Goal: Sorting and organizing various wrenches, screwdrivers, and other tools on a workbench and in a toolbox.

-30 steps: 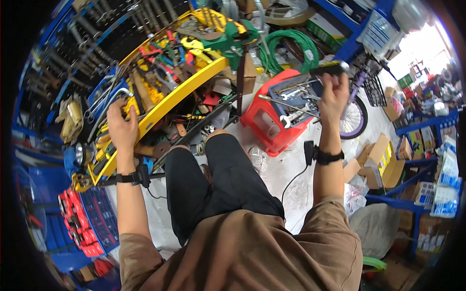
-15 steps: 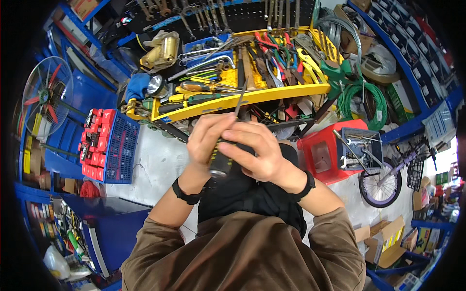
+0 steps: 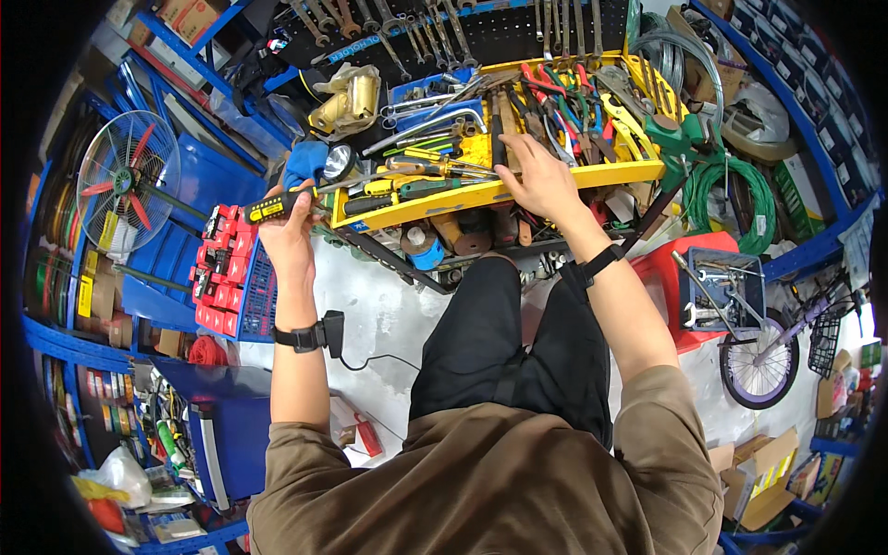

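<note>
My left hand [image 3: 289, 233] is closed around the black and yellow handle of a screwdriver [image 3: 268, 207], held at the left end of the yellow tool tray [image 3: 546, 182]. Its metal shaft points right, over the tray's left end. Over the middle of the tray is my right hand [image 3: 541, 180], fingers apart and nothing seen between them. Its fingertips are close to a wooden handle [image 3: 498, 118] and the tips of several screwdrivers. Pliers with red grips [image 3: 541, 81] and yellow locking pliers [image 3: 629, 128] lie farther right in the tray.
Wrenches [image 3: 444, 32] hang on the black pegboard behind. At left are a blue crate of red boxes [image 3: 258, 296] and a fan [image 3: 128, 180]. A green vise [image 3: 680, 143], a red stool [image 3: 689, 344] bearing a bin [image 3: 726, 277], and a bicycle [image 3: 760, 359] stand right.
My hands were together in front of the tray around the tool. Now they are apart: the left has carried the screwdriver left, and the right has moved forward over the tray.
</note>
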The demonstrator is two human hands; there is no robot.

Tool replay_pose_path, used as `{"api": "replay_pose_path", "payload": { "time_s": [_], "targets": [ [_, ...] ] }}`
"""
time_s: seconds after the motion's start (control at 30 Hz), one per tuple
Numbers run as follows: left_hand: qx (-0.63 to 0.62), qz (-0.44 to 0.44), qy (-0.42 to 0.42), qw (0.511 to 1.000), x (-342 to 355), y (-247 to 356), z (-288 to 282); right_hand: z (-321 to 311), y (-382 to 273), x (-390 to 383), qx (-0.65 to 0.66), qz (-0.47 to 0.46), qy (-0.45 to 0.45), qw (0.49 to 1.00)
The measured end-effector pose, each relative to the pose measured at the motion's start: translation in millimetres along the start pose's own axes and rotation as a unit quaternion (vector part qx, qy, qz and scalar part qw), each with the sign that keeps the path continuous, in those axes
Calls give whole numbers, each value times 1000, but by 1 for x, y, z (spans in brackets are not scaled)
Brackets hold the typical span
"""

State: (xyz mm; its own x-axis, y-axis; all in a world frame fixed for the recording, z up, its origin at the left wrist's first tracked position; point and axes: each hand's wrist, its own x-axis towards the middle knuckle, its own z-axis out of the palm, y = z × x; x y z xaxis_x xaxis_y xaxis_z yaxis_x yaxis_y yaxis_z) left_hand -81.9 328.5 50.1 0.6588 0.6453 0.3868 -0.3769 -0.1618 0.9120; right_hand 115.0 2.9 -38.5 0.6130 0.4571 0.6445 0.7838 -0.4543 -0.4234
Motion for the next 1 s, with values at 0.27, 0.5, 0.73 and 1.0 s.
{"api": "replay_pose_path", "payload": {
  "time_s": [0.27,0.5,0.73,1.0],
  "targets": [
    [-3,-119,-12,993,24,-47,-5,-2,4,0,-6,44,-18,999],
    [5,-196,-34,980,29,-51,22,-2,4,0,-23,52,-28,998],
    [-14,-237,6,971,34,-58,44,-4,2,0,-28,69,-48,996],
    [7,-282,61,957,33,-68,55,-1,-1,-1,-83,10,-58,995]
  ]
}}
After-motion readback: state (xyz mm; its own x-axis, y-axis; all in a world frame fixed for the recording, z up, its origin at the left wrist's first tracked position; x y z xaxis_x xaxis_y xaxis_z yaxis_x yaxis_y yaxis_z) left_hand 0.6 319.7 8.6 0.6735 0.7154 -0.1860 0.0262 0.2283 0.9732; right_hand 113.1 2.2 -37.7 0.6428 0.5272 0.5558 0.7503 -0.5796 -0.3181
